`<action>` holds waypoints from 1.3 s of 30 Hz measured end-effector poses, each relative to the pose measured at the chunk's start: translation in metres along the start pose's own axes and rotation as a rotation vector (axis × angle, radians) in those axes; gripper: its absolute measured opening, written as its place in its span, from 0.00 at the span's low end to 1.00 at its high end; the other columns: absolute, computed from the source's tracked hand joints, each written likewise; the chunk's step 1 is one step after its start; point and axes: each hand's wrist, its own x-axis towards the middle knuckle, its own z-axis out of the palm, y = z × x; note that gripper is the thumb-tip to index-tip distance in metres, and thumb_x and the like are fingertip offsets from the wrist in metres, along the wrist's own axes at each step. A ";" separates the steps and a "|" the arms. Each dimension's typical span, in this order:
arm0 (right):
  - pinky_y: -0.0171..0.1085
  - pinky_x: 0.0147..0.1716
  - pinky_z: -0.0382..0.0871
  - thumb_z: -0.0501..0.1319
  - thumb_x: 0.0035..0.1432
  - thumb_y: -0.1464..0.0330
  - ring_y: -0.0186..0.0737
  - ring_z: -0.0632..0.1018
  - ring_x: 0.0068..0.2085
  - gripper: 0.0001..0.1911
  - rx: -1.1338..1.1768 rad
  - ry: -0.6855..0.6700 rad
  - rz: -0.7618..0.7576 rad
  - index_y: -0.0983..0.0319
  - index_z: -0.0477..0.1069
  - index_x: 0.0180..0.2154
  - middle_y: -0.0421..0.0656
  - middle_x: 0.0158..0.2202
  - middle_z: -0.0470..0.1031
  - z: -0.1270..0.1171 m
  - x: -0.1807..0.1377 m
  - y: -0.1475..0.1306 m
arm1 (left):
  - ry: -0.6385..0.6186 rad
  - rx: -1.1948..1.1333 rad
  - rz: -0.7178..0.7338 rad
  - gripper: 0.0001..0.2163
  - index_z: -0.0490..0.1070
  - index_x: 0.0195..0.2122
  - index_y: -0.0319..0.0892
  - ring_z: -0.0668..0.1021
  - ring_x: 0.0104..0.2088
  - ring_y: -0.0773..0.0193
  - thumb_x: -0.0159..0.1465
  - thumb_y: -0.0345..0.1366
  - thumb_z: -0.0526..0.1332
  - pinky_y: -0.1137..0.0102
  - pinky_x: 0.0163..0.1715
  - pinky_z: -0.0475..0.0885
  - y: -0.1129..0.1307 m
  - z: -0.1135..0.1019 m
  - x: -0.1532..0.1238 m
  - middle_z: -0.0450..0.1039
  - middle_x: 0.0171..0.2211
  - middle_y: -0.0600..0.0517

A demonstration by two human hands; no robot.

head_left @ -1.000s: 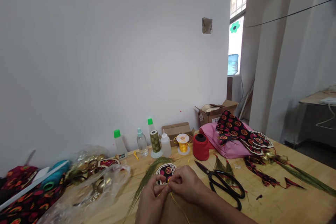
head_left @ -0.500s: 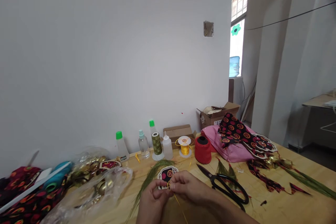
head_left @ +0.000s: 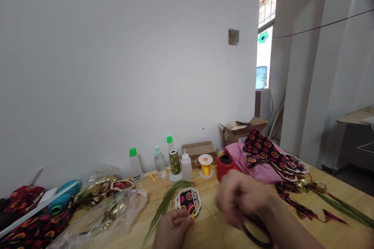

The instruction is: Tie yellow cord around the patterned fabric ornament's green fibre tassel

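My left hand (head_left: 177, 223) is closed in a pinch on a yellow cord (head_left: 193, 212) at the lower edge of a patterned ornament (head_left: 187, 197). That ornament has a dark printed fabric face and a pale cut-out border. A loose end of the cord trails to the right over the wood. Motion blurs my right hand (head_left: 244, 198), which is over the black-handled scissors (head_left: 257, 235); its fingers are smeared, so I cannot tell whether they grip them. The blades are hidden beneath it. A green tassel (head_left: 168, 200) lies left of the ornament.
Along the wall stand squeeze bottles (head_left: 186, 166), an olive thread spool (head_left: 174, 162), a yellow cord spool (head_left: 205, 168) and a red thread cone (head_left: 224, 165). Brass bells in a plastic bag (head_left: 128, 210) lie left. Pink cloth (head_left: 238, 149) and tasselled bells (head_left: 305, 183) occupy the right.
My right hand has left the ornament and moved right, over the scissors. My left hand stays at the ornament's lower edge, and more of the ornament shows.
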 end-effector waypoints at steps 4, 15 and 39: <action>0.30 0.26 0.55 0.63 0.38 0.58 0.34 0.68 0.30 0.17 -0.187 0.147 0.004 0.61 0.70 0.31 0.39 0.29 0.70 0.011 0.005 0.000 | -0.059 0.055 0.012 0.03 0.72 0.18 0.38 0.76 0.22 0.58 0.40 0.31 0.64 0.70 0.24 0.66 0.007 0.000 -0.006 0.77 0.17 0.49; 0.29 0.18 0.45 0.60 0.43 0.69 0.26 0.58 0.19 0.05 -0.137 0.062 -0.028 0.62 0.73 0.20 0.33 0.13 0.59 0.018 0.003 0.012 | -0.082 0.096 0.059 0.06 0.71 0.17 0.37 0.71 0.17 0.66 0.43 0.35 0.63 0.74 0.19 0.61 0.004 0.001 -0.006 0.71 0.13 0.55; 0.26 0.20 0.59 0.62 0.38 0.58 0.32 0.75 0.26 0.17 1.056 0.320 0.240 0.67 0.70 0.25 0.44 0.27 0.74 0.027 0.018 0.025 | -0.042 0.022 0.007 0.12 0.76 0.24 0.38 0.74 0.23 0.63 0.44 0.41 0.63 0.74 0.25 0.65 0.020 -0.001 -0.008 0.76 0.17 0.55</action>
